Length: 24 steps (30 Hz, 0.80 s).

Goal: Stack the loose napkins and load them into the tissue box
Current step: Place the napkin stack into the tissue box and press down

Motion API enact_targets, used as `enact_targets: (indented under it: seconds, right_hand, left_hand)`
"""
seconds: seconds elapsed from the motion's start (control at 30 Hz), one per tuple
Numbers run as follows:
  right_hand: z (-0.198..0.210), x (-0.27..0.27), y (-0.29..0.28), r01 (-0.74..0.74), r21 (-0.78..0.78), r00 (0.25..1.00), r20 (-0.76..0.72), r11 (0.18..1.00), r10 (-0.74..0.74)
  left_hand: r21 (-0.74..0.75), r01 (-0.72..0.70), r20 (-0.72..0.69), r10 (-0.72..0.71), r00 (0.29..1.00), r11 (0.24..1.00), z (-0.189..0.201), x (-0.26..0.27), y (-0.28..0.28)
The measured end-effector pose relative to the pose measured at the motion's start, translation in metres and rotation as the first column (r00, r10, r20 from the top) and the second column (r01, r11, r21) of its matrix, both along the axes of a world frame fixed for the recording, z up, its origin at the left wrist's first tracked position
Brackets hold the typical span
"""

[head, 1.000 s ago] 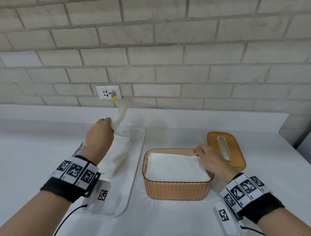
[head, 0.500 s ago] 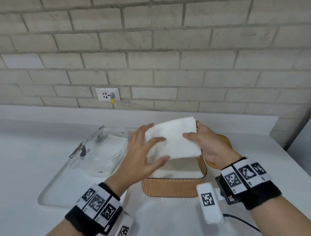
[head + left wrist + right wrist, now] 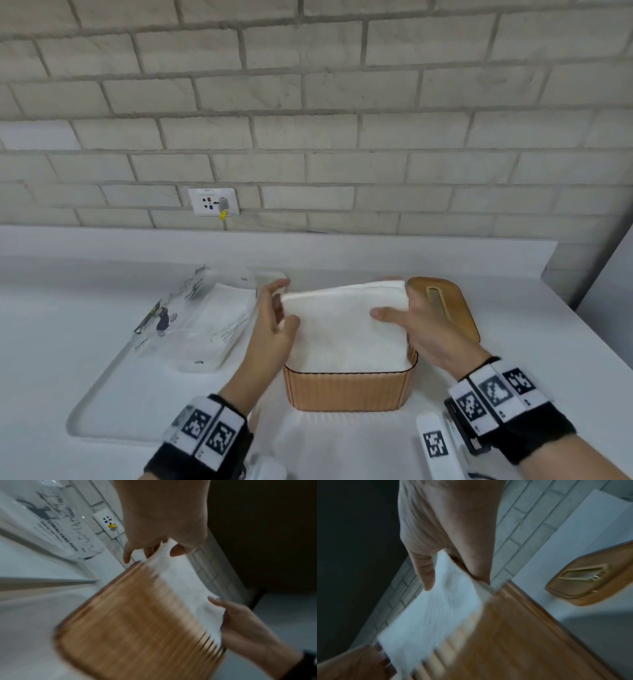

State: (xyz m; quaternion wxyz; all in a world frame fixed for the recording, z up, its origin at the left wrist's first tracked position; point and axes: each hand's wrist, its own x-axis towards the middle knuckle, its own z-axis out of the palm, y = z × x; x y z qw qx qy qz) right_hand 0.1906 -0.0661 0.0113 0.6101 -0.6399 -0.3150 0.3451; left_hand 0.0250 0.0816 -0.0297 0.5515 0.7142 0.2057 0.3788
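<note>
A stack of white napkins (image 3: 342, 325) hangs tilted over the open, ribbed tan tissue box (image 3: 346, 390), its near edge down inside the box. My left hand (image 3: 282, 305) pinches the stack's far-left corner, thumb on top. My right hand (image 3: 397, 308) grips the right edge, thumb on top and fingers beneath. The left wrist view shows my left hand (image 3: 163, 549) on the napkins (image 3: 185, 582) above the box (image 3: 137, 622). The right wrist view shows my right hand (image 3: 450, 572) on the napkins (image 3: 436, 608) beside the box (image 3: 513, 635).
The box's tan lid (image 3: 445, 308) with a slot lies flat behind and right of the box. A clear plastic napkin package (image 3: 198, 315) lies on a white tray (image 3: 113, 394) at the left. A brick wall with a socket (image 3: 214, 205) backs the white counter.
My left hand brought napkins from the package over to the box. Both hands now hold the stack lower, at its side edges, with its near edge inside the box.
</note>
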Motion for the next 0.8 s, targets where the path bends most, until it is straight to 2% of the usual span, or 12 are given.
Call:
enact_targets:
  seconds: [0.13, 0.3, 0.43, 0.53, 0.67, 0.8]
  right_hand:
    - [-0.014, -0.004, 0.000, 0.089, -0.085, 0.986, 0.145, 0.992, -0.076]
    - [-0.010, 0.001, -0.002, 0.096, -0.069, 0.977, 0.199, 0.993, -0.081]
    - [-0.016, 0.004, -0.010, 0.076, -0.121, 0.971, 0.234, 0.990, -0.046]
    - [-0.014, 0.005, -0.010, 0.088, -0.078, 0.961, 0.269, 0.993, -0.064]
    - [-0.004, 0.004, -0.008, 0.063, 0.063, 0.924, 0.373, 0.996, -0.082]
    - [-0.018, 0.004, -0.011, 0.043, -0.020, 0.904, 0.426, 0.999, -0.030]
  left_hand:
    - [0.091, 0.000, -0.086, 0.008, 0.996, 0.996, -0.012, 0.003, -0.014]
    - [0.127, -0.053, 0.004, 0.053, 0.999, 0.991, -0.002, 0.005, -0.024]
    - [0.103, -0.031, -0.029, 0.035, 0.999, 0.994, -0.004, 0.002, -0.024]
    - [0.129, -0.031, -0.031, 0.036, 0.999, 0.991, -0.002, 0.007, -0.025]
    - [0.163, -0.088, 0.039, 0.083, 0.996, 0.983, 0.003, 0.009, -0.024]
    - [0.134, -0.078, -0.036, 0.083, 0.996, 0.988, -0.002, 0.004, -0.026]
